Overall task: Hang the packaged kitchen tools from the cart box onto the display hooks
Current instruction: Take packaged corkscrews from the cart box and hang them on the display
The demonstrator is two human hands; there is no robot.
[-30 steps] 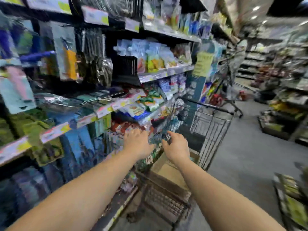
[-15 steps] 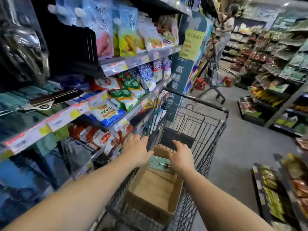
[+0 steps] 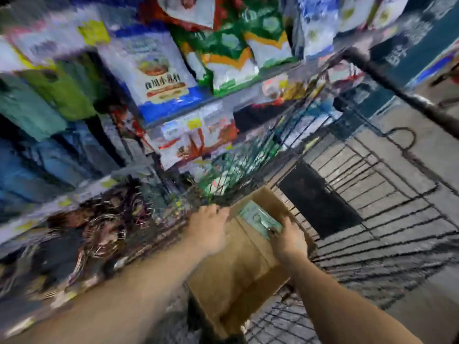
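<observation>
An open cardboard box [image 3: 231, 276] stands in the wire shopping cart [image 3: 372, 194]. At its far end lie pale green packaged kitchen tools [image 3: 257, 217]. My right hand [image 3: 289, 240] grips the near end of these packages, fingers curled round them. My left hand [image 3: 208, 227] is at the box's left rim beside the cart's wire side; motion blur hides how its fingers lie. The display hooks are not in view.
Store shelves [image 3: 188, 112] with bagged goods run along the left, close to the cart. The cart's dark handle bar [image 3: 397, 93] crosses the upper right. Grey floor [image 3: 432, 306] lies to the right. The whole view is blurred.
My head has tipped down and in toward the cart, so the box looks much larger. My right hand now grips the green packages. My left hand stays at the box's left side.
</observation>
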